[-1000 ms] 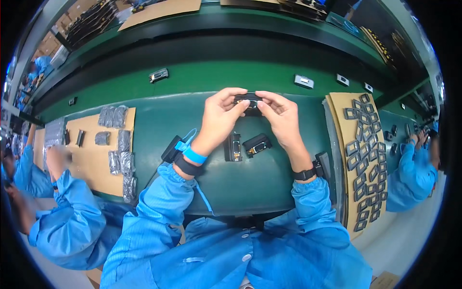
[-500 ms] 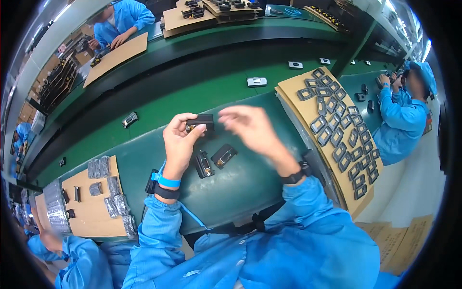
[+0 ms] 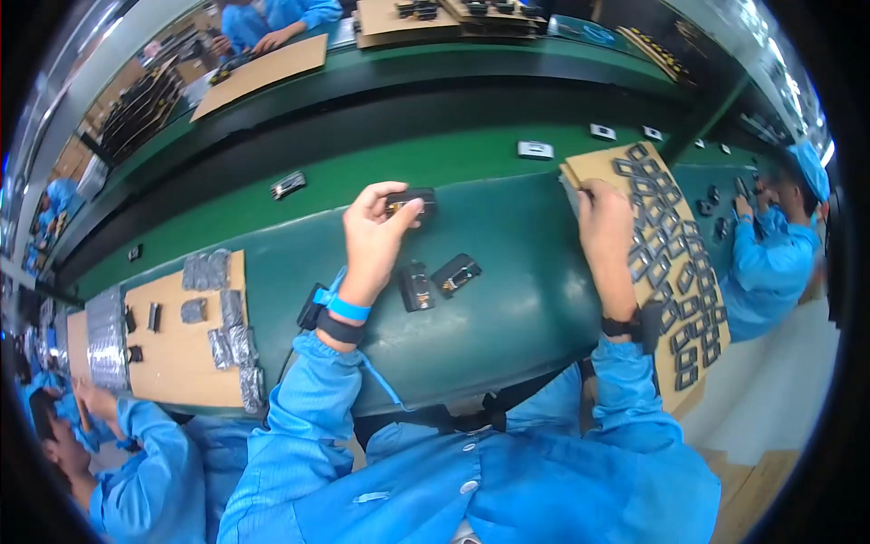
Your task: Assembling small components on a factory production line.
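My left hand [image 3: 373, 238] grips a small black device housing [image 3: 420, 201] above the green table, with thumb and fingers on its sides and bits of its inner parts showing. Over the near-left part of a cardboard sheet at the right, my right hand [image 3: 607, 231] has its fingers closed on a black rectangular frame [image 3: 587, 190], mostly covered by the fingers. Many similar black frames [image 3: 672, 240] lie in rows beside that hand. Between my arms, two black housings [image 3: 417, 287] [image 3: 456, 273] rest on the table, apart from both hands.
At the left, a cardboard sheet [image 3: 172, 363] carries wrapped parcels [image 3: 207, 270] and small black parts. A green strip beyond the table bears scattered devices [image 3: 535, 150]. Co-workers in blue sit at left [image 3: 149, 462], right [image 3: 770, 263] and across [image 3: 272, 23].
My right hand has swung right, from beside the held housing to the frames on the cardboard. The left hand keeps its hold. The whole view has shifted somewhat.
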Demonstrator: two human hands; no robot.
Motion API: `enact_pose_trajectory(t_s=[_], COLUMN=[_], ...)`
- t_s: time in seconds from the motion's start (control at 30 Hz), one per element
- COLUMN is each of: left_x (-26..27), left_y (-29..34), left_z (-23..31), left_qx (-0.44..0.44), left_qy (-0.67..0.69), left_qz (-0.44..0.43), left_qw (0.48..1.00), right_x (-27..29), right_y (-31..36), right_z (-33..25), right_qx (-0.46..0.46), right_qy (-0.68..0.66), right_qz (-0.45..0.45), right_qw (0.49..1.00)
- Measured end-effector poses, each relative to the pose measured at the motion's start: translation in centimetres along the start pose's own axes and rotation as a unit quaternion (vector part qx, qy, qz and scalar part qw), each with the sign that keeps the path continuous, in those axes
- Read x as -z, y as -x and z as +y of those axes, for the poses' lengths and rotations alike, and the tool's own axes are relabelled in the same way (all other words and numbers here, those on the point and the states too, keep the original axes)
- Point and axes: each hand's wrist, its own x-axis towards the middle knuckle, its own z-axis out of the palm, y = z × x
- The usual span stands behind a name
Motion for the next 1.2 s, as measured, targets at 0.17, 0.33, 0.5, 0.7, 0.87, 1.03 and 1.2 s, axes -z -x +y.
enact_pose_trajectory(t_s=[0.17,0.33,0.5,0.7,0.87,1.03,1.2], left_x=[-0.2,0.5,1.0,0.3,-0.6,-0.3,0.8], left_y=[0.1,0.1,-0.2,0.1,0.2,0.2,0.0], left_z=[-0.5,-0.9,-1.3,-0.5,-0.8,-0.9,-1.0], left_qx=[-0.013,-0.019,-0.021,-0.019,-0.055,-0.044,-0.028], left_qy=[0.002,0.025,0.022,0.042,0.041,0.030,-0.008], left_qz=[0.014,0.050,0.060,0.058,0.020,0.012,-0.009], left_qw=[1.000,0.998,0.998,0.997,0.997,0.999,1.000], right_x=[0.8,-4.3,-8.5,-9.1,-9.7,-9.6,-9.5], right_y=[-0.8,-0.5,0.7,1.6,1.9,2.3,2.1], right_z=[-5.9,-12.5,-15.5,-16.2,-15.8,-15.1,-14.5], right_qx=[0.068,-0.101,-0.131,-0.211,-0.184,-0.173,-0.128], right_qy=[-0.249,-0.633,-0.715,-0.708,-0.686,-0.636,-0.609], right_qz=[-0.003,-0.223,-0.231,-0.166,-0.152,-0.172,-0.196], right_qw=[0.966,0.734,0.646,0.653,0.687,0.732,0.758])
